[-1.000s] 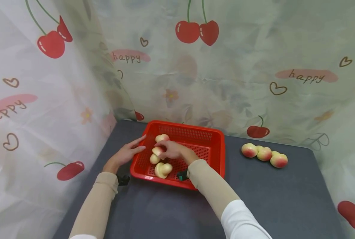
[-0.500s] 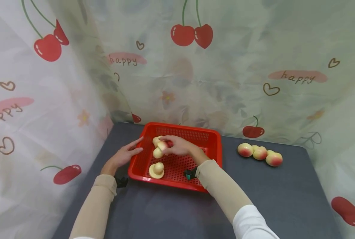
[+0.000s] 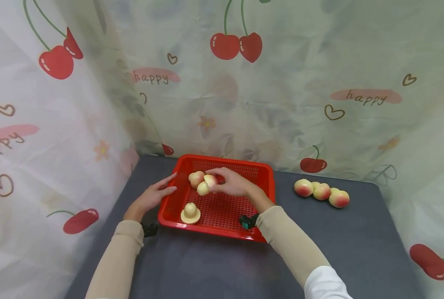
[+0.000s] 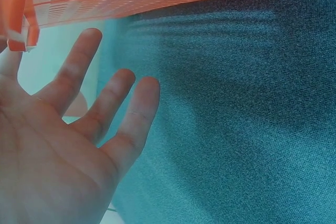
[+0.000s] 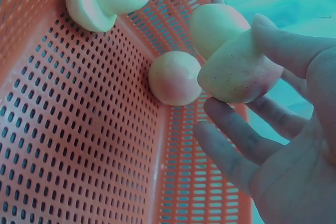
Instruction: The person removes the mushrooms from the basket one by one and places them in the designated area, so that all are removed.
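My right hand [image 3: 231, 182] pinches a mushroom [image 5: 239, 74] by its pink-tinged cap, its pale stem [image 3: 203, 189] pointing down and left in the head view. The hand is inside the red basket [image 3: 222, 230], over its left half. A second mushroom [image 3: 196, 178] lies behind the held one, near the basket's left end. Toward the front left corner another mushroom [image 3: 190, 213] stands on its cap, stem up. My left hand [image 3: 152, 197] is at the basket's left rim, thumb and a finger right at it. In the left wrist view its other fingers [image 4: 139, 108] stretch out straight below the basket wall.
Right of the basket, several mushrooms with yellow and red caps [image 3: 321, 191] lie in a row on the dark grey tabletop [image 3: 300, 249]. A printed cloth [image 3: 274, 104] hangs behind the table and on both sides.
My right hand has taken hold of a mushroom and lifted it off the others, moving a little right. The front mushroom has tipped from its side onto its cap. The left hand stays at the rim.
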Motion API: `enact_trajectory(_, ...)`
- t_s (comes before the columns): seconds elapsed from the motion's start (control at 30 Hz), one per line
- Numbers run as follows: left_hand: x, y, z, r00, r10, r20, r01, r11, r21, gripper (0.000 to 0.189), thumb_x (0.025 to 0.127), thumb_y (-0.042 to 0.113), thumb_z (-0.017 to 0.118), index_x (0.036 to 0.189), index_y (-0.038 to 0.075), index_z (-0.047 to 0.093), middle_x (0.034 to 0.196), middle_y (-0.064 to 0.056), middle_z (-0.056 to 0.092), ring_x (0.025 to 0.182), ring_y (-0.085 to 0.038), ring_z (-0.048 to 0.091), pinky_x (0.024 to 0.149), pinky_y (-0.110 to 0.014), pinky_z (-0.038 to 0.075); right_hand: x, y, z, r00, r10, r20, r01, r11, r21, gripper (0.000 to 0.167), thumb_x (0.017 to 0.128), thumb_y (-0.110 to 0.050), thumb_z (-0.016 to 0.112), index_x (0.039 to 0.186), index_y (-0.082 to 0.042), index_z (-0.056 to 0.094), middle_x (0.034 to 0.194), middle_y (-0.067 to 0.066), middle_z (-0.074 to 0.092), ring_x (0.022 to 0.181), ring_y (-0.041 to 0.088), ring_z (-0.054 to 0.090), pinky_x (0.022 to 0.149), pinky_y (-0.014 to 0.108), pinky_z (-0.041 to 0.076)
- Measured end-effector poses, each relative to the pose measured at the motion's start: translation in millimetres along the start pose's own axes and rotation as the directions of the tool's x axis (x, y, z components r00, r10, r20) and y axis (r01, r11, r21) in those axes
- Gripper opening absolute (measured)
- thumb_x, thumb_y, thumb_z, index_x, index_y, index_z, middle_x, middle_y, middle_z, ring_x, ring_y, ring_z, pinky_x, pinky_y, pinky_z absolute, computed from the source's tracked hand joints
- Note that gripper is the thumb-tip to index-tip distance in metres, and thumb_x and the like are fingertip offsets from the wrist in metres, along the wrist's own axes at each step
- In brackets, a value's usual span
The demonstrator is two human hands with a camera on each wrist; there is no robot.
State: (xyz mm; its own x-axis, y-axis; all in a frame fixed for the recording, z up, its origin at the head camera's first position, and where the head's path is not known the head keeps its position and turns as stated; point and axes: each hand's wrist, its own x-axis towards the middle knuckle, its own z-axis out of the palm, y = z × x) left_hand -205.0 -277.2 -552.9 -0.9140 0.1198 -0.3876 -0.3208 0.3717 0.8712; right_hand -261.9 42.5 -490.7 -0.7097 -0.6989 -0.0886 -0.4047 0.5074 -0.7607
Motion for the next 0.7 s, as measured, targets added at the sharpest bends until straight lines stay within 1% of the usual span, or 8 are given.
enact_trajectory(0.1, 1.0, -0.7, -0.7, 1.000, -0.004, -0.002, 0.004, 1.000, 0.004, 0.063, 0.101, 0.042, 0.061, 0.157, 0.045, 0.033, 0.158, -0.013, 0.047, 0.123, -0.032, 0.066, 0.095, -0.043, 0.061, -7.5, -0.7, -4.0, 1.000, 0.015, -0.015, -0.015, 1.000, 0.014, 0.058, 0.096, -0.031, 0.072, 0.149, -0.019, 0.052, 0.143, 0.006, 0.054, 0.125, 0.022, 0.053, 0.109, 0.043, 0.050)
enact_trajectory(0.2, 1.6, 0.3, -0.9, 1.000, -0.002, -0.001, 0.002, 1.000, 0.007, 0.063, 0.101, 0.043, 0.060, 0.158, 0.045, 0.032, 0.158, -0.014, 0.047, 0.122, -0.031, 0.067, 0.095, -0.043, 0.061, -15.2, -1.2, -9.1, 0.999, 0.023, -0.036, -0.022, 0.998, 0.052, 0.058, 0.096, -0.032, 0.072, 0.150, -0.022, 0.051, 0.146, 0.006, 0.051, 0.126, 0.023, 0.055, 0.108, 0.042, 0.052)
enact_trajectory(0.33, 0.2, 1.6, -1.3, 1.000, 0.000, -0.006, 0.000, 1.000, 0.010, 0.063, 0.101, 0.044, 0.061, 0.157, 0.046, 0.033, 0.157, -0.014, 0.048, 0.121, -0.031, 0.067, 0.094, -0.043, 0.061, -24.3, -0.6, -15.4, 0.998, 0.028, -0.061, -0.021, 0.993, 0.113, 0.059, 0.096, -0.030, 0.072, 0.151, -0.021, 0.049, 0.150, 0.006, 0.048, 0.123, 0.027, 0.061, 0.103, 0.043, 0.055)
enact_trajectory(0.4, -0.4, 1.7, -1.2, 1.000, -0.002, -0.007, 0.002, 1.000, 0.010, 0.063, 0.101, 0.044, 0.061, 0.157, 0.046, 0.033, 0.157, -0.014, 0.048, 0.121, -0.031, 0.067, 0.095, -0.043, 0.061, -28.6, 1.0, -17.9, 0.996, 0.034, -0.078, -0.024, 0.991, 0.128, 0.060, 0.097, -0.030, 0.071, 0.151, -0.020, 0.048, 0.150, 0.007, 0.047, 0.121, 0.029, 0.063, 0.100, 0.042, 0.056)
enact_trajectory(0.53, -1.9, 1.9, -0.9, 1.000, -0.017, 0.002, 0.017, 1.000, 0.011, 0.063, 0.101, 0.043, 0.060, 0.157, 0.047, 0.032, 0.158, -0.014, 0.046, 0.123, -0.032, 0.066, 0.095, -0.043, 0.061, -38.9, 4.8, -21.2, 0.990, 0.076, -0.118, -0.058, 0.987, 0.151, 0.060, 0.096, -0.032, 0.072, 0.151, -0.020, 0.049, 0.149, 0.007, 0.046, 0.120, 0.030, 0.064, 0.095, 0.040, 0.058)
enact_trajectory(0.7, -3.5, 4.3, -1.1, 1.000, -0.021, 0.003, 0.021, 1.000, 0.016, 0.063, 0.101, 0.042, 0.060, 0.158, 0.046, 0.032, 0.157, -0.014, 0.047, 0.123, -0.032, 0.066, 0.095, -0.043, 0.061, -52.5, 9.3, -23.5, 0.979, 0.109, -0.174, -0.077, 0.981, 0.180, 0.060, 0.096, -0.032, 0.073, 0.150, -0.020, 0.049, 0.148, 0.009, 0.046, 0.118, 0.031, 0.065, 0.094, 0.040, 0.058)
